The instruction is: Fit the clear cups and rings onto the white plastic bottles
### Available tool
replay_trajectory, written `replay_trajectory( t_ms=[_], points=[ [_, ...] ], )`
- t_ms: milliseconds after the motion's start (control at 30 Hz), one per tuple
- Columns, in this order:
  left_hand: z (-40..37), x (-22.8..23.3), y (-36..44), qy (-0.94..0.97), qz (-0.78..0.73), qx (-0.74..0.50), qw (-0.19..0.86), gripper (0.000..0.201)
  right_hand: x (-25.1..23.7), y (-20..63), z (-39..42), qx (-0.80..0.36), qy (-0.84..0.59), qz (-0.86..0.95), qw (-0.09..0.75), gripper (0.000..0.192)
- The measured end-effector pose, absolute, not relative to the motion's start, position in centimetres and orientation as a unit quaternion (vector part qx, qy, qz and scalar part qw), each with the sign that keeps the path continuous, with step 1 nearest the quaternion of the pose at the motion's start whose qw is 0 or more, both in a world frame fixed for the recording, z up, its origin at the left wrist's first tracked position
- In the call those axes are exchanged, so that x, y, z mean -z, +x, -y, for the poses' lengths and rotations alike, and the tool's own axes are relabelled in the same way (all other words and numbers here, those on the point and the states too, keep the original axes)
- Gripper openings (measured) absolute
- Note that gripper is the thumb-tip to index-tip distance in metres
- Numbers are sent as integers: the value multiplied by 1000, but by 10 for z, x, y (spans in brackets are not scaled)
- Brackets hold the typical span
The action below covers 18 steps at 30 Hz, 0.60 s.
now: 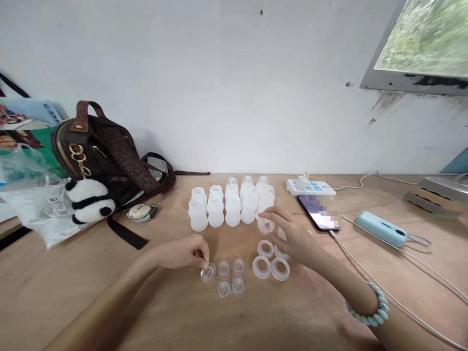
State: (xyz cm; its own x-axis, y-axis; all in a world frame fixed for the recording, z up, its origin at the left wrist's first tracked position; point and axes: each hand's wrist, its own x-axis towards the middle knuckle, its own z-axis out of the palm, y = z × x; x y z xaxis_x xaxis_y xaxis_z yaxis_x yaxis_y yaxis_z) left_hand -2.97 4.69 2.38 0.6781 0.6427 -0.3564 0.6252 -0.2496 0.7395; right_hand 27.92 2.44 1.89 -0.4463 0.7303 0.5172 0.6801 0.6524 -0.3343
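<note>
My left hand (188, 251) pinches the edge of a clear silicone bottle teat (208, 273), which sits at the table surface. Beside it several more clear teats (224, 288) lie in two short rows. With thumb and fingers, my right hand (287, 231) grips a translucent bottle collar ring (265, 226) just in front of the bottles. Below that hand lie several similar rings (262, 267), some partly hidden by it. Frosted white baby bottles (199, 214) stand in rows beyond both hands, those at left open-topped. Clear domed caps (262, 181) top some at the right.
A brown backpack (98, 151) with a panda plush (91, 201) leans at the left, near a mouse (142, 212). On the right are a power strip (310, 187), a phone (317, 213), a blue power bank (380, 228) and trailing white cables (369, 261). A wall (234, 87) closes the back.
</note>
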Motion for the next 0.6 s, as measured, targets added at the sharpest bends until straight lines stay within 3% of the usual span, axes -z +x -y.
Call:
replay_trajectory(
  t_ms=[167, 333, 600],
  points=[
    [-47, -23, -25, 789, -430, -29, 438, 13, -10, 279, -29, 182, -380, 894, 151, 47],
    [-47, -24, -25, 783, -429, -29, 450, 13, -4, 278, -29, 219, -385, 896, 49, 33],
    [-49, -19, -26, 774, -433, -59, 458, 18, 1, 281, -30, 130, -380, 910, 101, 46]
  ],
)
